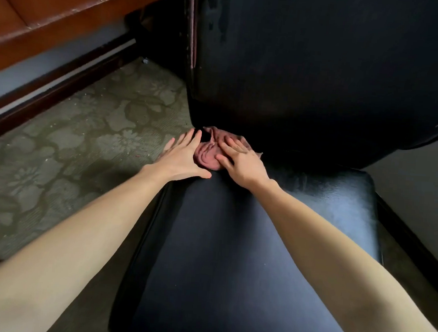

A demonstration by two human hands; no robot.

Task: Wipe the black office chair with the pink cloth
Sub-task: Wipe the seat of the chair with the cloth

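1 pink cloth [206,157], 1 black office chair [233,244], right hand [242,163] on cloth, left hand [180,159] beside, fingers [232,144] splayed

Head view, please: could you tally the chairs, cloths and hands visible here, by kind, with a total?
black office chair: 1
pink cloth: 1
hands: 2 (left hand, right hand)
Total: 4

The cloth [208,157] is being partly covered by the right hand [242,163] at the back-left corner of the chair [233,244]. Its backrest is being cut off by the top and right edges, its seat by the bottom edge.
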